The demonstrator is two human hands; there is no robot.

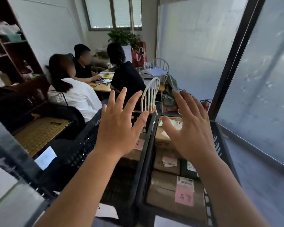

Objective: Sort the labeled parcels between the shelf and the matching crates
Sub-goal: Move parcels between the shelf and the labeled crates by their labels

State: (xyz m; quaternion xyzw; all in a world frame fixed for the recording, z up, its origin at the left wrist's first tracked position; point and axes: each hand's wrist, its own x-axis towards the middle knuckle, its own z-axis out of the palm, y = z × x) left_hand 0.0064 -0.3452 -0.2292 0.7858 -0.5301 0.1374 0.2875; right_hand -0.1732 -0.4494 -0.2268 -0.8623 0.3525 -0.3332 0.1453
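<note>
Two black slatted crates stand side by side below me. The right crate [220, 141] is packed with several brown parcels; the nearest parcel [164, 189] carries a white barcode label and a pink label. A second parcel [159, 163] behind it also has a pink and white label. The left crate [87, 136] holds one brown parcel [136, 149] with a pink label at its far end. My left hand [120, 128] hovers over the left crate with fingers spread, holding nothing. My right hand [188, 128] hovers over the right crate, fingers straight, empty.
Three people sit at a wooden table [102, 86] beyond the crates, with white chairs [151, 94] close behind. A dark wooden shelf [11, 54] stands at the far left. Frosted glass panels [261, 79] with a black frame close the right side. A woven mat [39, 131] lies left.
</note>
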